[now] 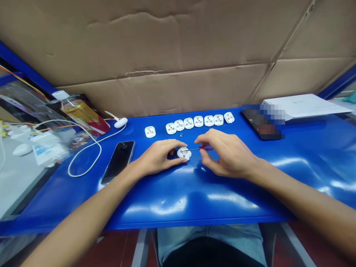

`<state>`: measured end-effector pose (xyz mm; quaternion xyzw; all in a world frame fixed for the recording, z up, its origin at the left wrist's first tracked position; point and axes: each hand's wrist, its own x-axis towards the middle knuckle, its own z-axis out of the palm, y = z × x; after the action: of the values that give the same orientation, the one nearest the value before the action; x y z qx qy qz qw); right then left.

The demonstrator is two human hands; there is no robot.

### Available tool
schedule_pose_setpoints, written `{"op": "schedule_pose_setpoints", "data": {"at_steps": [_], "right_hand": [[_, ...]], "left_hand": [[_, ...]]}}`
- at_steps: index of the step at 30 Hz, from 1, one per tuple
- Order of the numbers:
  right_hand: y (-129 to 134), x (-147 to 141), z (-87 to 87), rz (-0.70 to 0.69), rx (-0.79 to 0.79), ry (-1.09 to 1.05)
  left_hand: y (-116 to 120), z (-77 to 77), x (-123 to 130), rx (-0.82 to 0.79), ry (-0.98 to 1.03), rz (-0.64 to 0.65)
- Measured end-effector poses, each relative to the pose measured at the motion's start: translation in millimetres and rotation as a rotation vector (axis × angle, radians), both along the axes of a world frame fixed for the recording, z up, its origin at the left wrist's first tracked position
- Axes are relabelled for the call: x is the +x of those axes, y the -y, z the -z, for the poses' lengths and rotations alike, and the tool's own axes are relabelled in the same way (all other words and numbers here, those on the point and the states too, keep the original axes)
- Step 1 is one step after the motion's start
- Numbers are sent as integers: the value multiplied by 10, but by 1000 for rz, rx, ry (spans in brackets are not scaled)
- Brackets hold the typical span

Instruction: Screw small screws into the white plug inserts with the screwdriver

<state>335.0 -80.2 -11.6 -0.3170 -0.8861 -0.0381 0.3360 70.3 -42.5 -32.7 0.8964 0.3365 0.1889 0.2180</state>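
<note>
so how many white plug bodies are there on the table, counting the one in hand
9: seven white plug bodies in a row along the far edge of the blue table, one alone left of that row, and one under the left hand. More could be hidden behind the hands.

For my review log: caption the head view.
Right hand holds a red-handled screwdriver to a white plug steadied by the left hand.

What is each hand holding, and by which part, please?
Right hand: a red-handled screwdriver, by the handle; left hand: a white plug body, by its rim.
</note>
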Motion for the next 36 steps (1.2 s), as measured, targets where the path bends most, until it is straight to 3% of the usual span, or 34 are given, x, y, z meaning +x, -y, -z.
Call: {"op": "schedule_pose_setpoints", "data": {"at_steps": [3,8,13,19,36], "right_hand": [[6,3,-6,-30,-15,-8],[-12,13,26,62,-25,40],[-32,11,15,-109,58,7],[-41,13,35,-177,-22,41],[-80,51,30,-66,87,-48]], "left_hand": [[0,2,-2,2,2,3],[-6,4,-9,0,-7,3],[-5,5,-7,5,-1,6],[0,-4,1,11,-10,27],[-34,-16,-56,137,-26,24]]}}
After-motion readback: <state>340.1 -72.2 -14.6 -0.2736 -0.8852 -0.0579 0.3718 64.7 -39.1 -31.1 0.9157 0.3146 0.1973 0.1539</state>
